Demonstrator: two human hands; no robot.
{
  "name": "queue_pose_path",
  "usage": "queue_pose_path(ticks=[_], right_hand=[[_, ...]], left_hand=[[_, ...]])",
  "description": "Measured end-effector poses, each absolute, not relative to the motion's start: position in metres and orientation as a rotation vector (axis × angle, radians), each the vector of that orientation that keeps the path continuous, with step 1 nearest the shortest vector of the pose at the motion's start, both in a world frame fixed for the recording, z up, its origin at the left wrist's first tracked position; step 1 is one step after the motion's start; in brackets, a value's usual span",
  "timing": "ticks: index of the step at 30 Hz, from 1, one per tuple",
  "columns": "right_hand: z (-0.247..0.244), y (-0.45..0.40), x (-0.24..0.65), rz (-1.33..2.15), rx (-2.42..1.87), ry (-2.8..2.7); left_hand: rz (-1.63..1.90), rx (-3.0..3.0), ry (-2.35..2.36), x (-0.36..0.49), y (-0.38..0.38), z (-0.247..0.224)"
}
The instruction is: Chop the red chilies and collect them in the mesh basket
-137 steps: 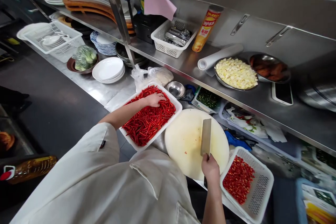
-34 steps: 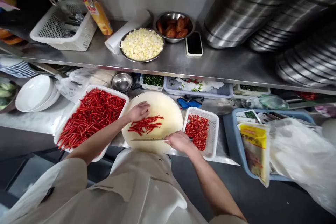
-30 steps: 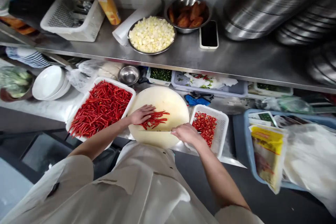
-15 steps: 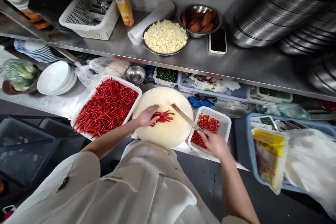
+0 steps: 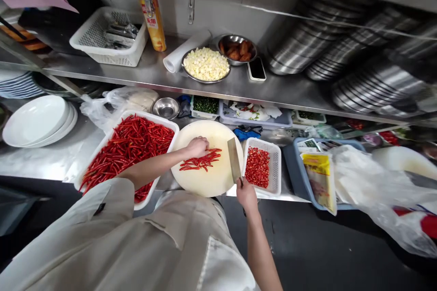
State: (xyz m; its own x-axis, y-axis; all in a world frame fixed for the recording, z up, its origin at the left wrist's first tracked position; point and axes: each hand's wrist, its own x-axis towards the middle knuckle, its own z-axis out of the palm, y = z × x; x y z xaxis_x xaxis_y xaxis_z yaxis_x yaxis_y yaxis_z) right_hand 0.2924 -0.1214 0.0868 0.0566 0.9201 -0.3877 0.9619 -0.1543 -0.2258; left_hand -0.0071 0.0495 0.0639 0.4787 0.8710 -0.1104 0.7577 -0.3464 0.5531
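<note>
A loose row of whole red chilies lies on the round white cutting board. My left hand is closed over the upper side of the row, fingers curled against the chilies; the fingertips are partly hidden. Wrapped around the handle of a cleaver, my right hand is at the board's right edge. The broad blade points away from me over the right part of the board, apart from the chilies. To the left is a white tray heaped with whole chilies. At the right stands a white basket of chopped chilies.
A steel shelf runs behind the board. It bears a plate of chopped pale pieces, a phone and stacked steel bowls. White bowls stand far left. A blue bin with packets is at the right.
My left hand has gone from lying flat to curled at the chilies' upper side, and the chilies are spread wider. The cleaver has swung more upright. The view has shifted.
</note>
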Motion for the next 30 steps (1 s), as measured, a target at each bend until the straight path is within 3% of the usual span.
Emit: queue_pose_path(ticks=[7, 10, 14, 18, 30], right_hand=[[0.094, -0.126, 0.268, -0.737, 2.374, 1.768], [0.095, -0.127, 0.263, -0.755, 2.406, 1.72], [0.094, -0.129, 0.26, -0.786, 2.434, 1.732], [0.096, -0.122, 0.259, -0.761, 2.415, 1.756], [0.121, -0.05, 0.243, -0.705, 2.224, 1.87]], left_hand=[[0.809, 1.872, 1.474, 0.046, 0.18, 0.121], [0.66, 2.035, 1.293, 0.04, 0.146, 0.103], [0.374, 2.31, 1.09, 0.01, 0.043, 0.042], [0.367, 2.395, 1.107, 0.007, -0.008, 0.006], [0.435, 2.403, 1.043, 0.017, 0.023, 0.03]])
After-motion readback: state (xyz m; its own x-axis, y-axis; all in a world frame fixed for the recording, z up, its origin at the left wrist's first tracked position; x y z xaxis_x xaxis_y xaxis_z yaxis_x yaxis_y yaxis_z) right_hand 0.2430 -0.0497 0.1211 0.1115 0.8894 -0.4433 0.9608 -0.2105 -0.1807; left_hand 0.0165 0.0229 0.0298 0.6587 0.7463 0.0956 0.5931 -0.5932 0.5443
